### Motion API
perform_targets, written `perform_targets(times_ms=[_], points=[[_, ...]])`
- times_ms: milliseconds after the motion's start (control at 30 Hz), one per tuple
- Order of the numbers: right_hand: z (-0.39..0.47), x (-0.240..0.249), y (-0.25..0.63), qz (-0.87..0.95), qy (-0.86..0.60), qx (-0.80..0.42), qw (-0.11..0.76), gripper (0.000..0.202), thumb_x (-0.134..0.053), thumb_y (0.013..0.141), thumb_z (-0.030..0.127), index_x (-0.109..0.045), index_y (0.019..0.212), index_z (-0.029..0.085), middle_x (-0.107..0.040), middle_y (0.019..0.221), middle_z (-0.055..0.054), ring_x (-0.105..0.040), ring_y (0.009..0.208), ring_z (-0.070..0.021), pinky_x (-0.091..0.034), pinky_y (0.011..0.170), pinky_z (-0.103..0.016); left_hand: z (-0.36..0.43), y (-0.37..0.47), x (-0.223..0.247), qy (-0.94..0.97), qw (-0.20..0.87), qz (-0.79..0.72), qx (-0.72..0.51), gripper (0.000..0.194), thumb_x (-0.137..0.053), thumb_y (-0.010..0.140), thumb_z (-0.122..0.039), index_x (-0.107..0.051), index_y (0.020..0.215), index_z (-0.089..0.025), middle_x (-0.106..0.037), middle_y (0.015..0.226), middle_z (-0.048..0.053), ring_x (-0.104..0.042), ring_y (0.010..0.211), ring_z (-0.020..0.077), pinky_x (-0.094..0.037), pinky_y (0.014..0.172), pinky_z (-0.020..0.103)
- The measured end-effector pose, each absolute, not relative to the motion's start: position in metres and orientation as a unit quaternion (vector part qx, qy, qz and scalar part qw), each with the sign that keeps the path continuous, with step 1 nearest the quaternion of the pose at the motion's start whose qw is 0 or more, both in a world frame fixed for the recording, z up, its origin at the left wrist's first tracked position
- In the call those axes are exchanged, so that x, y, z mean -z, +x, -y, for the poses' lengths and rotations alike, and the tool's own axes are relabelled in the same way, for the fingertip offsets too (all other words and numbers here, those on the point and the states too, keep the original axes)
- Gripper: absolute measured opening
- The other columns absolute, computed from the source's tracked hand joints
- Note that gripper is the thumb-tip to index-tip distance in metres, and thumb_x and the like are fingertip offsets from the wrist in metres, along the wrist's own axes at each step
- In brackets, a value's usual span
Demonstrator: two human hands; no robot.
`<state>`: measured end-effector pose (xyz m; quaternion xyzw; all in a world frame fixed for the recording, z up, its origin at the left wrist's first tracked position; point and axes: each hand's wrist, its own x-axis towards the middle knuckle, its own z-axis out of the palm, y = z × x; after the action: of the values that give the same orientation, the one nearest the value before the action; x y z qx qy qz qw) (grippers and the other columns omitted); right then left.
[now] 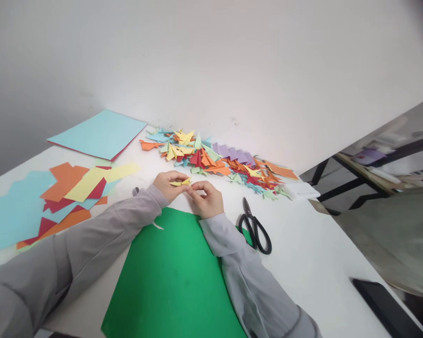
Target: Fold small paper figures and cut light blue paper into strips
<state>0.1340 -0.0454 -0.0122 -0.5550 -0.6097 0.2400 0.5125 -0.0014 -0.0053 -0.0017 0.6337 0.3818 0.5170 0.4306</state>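
Between my two hands is a small folded piece of yellow paper [182,182], held above the far edge of a green sheet [176,272]. My left hand [169,187] pinches it from the left side. The fingers of my right hand [207,201] are closed at its right end, thumb and forefinger together. Just beyond my hands lies a long heap of small folded paper planes [204,159] in several colours. To the right of my right sleeve, black-handled scissors [255,230] rest on the white table, blades pointing away.
Cut paper pieces [70,188] in orange, yellow, red and blue lie at the left. A larger light blue sheet [100,134] sits behind them near the wall. A black phone-like object [387,305] lies near the table's right edge.
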Motion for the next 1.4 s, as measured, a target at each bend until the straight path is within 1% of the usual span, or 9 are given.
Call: perform_targets(times_ms=[167,367,567,700,833,967,1067,1167,1400], points=[[0.0445,0.0135,0.1339,0.613,-0.558,-0.222,0.514,0.022,-0.060,0.068,0.042,-0.058,0.065,0.020,-0.058,0.073,-0.004,-0.055,0.068,-0.0173,-0.043,0.048,-0.025,0.0056,-0.0012,-0.0011,0.616,0.454,-0.390,-0.512,0.022,-0.072,0.050,-0.021,-0.067,0.069,-0.013,-0.068,0.072,0.005,-0.063,0.069,0.0165,-0.053,0.068,0.028],[0.0425,0.0151,0.1348,0.600,-0.588,-0.198,0.506,0.026,-0.061,0.067,0.045,-0.057,0.062,0.020,-0.058,0.065,-0.003,-0.056,0.066,-0.0178,-0.045,0.056,-0.028,0.0042,-0.0006,-0.0002,0.566,0.493,-0.406,-0.521,0.021,-0.071,0.049,-0.021,-0.067,0.068,-0.012,-0.067,0.066,0.003,-0.063,0.063,0.0155,-0.054,0.061,0.027],[0.0454,0.0116,0.1334,0.639,-0.582,-0.176,0.471,0.034,-0.050,0.075,0.047,-0.054,0.054,0.020,-0.058,0.061,-0.002,-0.054,0.061,-0.0152,-0.042,0.059,-0.027,0.0043,0.0014,0.0007,0.505,0.546,-0.398,-0.537,0.027,-0.074,0.045,-0.020,-0.066,0.069,-0.010,-0.066,0.064,0.003,-0.063,0.061,0.0148,-0.056,0.059,0.028],[0.0452,0.0125,0.1359,0.589,-0.611,-0.212,0.484,0.045,-0.040,0.079,0.052,-0.052,0.050,0.020,-0.057,0.055,-0.001,-0.052,0.051,-0.0128,-0.041,0.056,-0.027,0.0062,0.0029,-0.0029,0.454,0.579,-0.386,-0.557,0.034,-0.078,0.039,-0.023,-0.063,0.065,-0.008,-0.064,0.060,0.002,-0.061,0.058,0.0143,-0.057,0.055,0.030],[0.0423,0.0141,0.1391,0.519,-0.606,-0.291,0.528,0.041,-0.049,0.071,0.056,-0.054,0.056,0.019,-0.062,0.061,-0.001,-0.050,0.045,-0.0113,-0.042,0.048,-0.026,0.0054,0.0022,-0.0039,0.443,0.591,-0.384,-0.553,0.037,-0.079,0.037,-0.026,-0.063,0.065,-0.008,-0.063,0.060,0.002,-0.061,0.058,0.0138,-0.058,0.057,0.031],[0.0422,0.0118,0.1384,0.553,-0.552,-0.333,0.528,0.031,-0.057,0.068,0.049,-0.062,0.069,0.019,-0.061,0.060,0.000,-0.052,0.051,-0.0124,-0.042,0.048,-0.024,0.0038,0.0022,-0.0038,0.443,0.593,-0.389,-0.549,0.039,-0.080,0.033,-0.026,-0.062,0.063,-0.008,-0.063,0.057,0.002,-0.060,0.055,0.0138,-0.058,0.056,0.033],[0.0430,0.0098,0.1367,0.550,-0.541,-0.355,0.528,0.025,-0.061,0.066,0.043,-0.062,0.063,0.018,-0.059,0.052,0.001,-0.050,0.046,-0.0114,-0.042,0.049,-0.025,0.0039,0.0030,-0.0059,0.445,0.594,-0.400,-0.538,0.039,-0.080,0.030,-0.024,-0.062,0.060,-0.008,-0.062,0.055,0.001,-0.059,0.050,0.0123,-0.057,0.053,0.032],[0.0433,0.0082,0.1358,0.534,-0.539,-0.374,0.533,0.026,-0.062,0.065,0.043,-0.060,0.058,0.018,-0.058,0.047,0.002,-0.049,0.042,-0.0105,-0.042,0.048,-0.025,0.0043,0.0033,-0.0079,0.448,0.591,-0.409,-0.532,0.037,-0.080,0.031,-0.023,-0.062,0.059,-0.008,-0.061,0.051,0.000,-0.057,0.046,0.0113,-0.055,0.047,0.028],[0.0460,0.0063,0.1360,0.534,-0.527,-0.403,0.525,0.029,-0.060,0.067,0.044,-0.061,0.056,0.017,-0.059,0.047,0.001,-0.050,0.041,-0.0102,-0.042,0.048,-0.025,0.0019,-0.0001,-0.0061,0.486,0.549,-0.446,-0.513,0.029,-0.078,0.040,-0.021,-0.063,0.062,-0.009,-0.059,0.048,0.000,-0.050,0.033,0.0089,-0.041,0.033,0.022]])
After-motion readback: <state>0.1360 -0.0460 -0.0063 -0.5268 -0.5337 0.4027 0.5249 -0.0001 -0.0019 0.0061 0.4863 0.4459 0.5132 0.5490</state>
